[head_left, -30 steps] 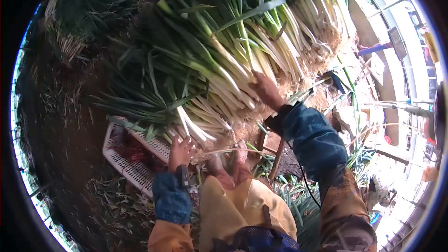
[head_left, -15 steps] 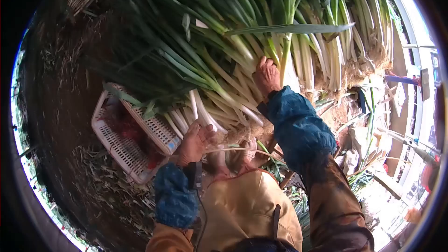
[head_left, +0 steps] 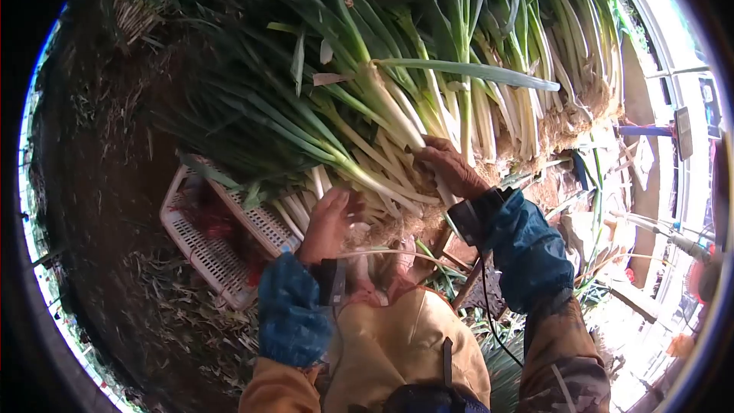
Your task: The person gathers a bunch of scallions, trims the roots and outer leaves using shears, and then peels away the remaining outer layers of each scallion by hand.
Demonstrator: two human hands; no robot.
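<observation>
A large heap of long green onions, with white stems, green leaves and hairy roots, fills the upper middle. My right hand is closed round the white stem of a thick green onion, near its root end. That onion lies slantwise over the others, its leaves toward the top. My left hand is beside the lower left stems, palm turned inward and fingers apart, with nothing visible in it. A thin pale strip runs level just below the heap's root ends.
A white slatted plastic basket, with something red inside, stands tilted left of my left hand. More onions stand bunched at the upper right, roots down. Trimmed leaves litter the dark ground. Wooden pieces lie at right.
My right hand has closed on a thick green onion, and its stem has come up over the heap. My left hand has risen slightly, and its fingers have straightened.
</observation>
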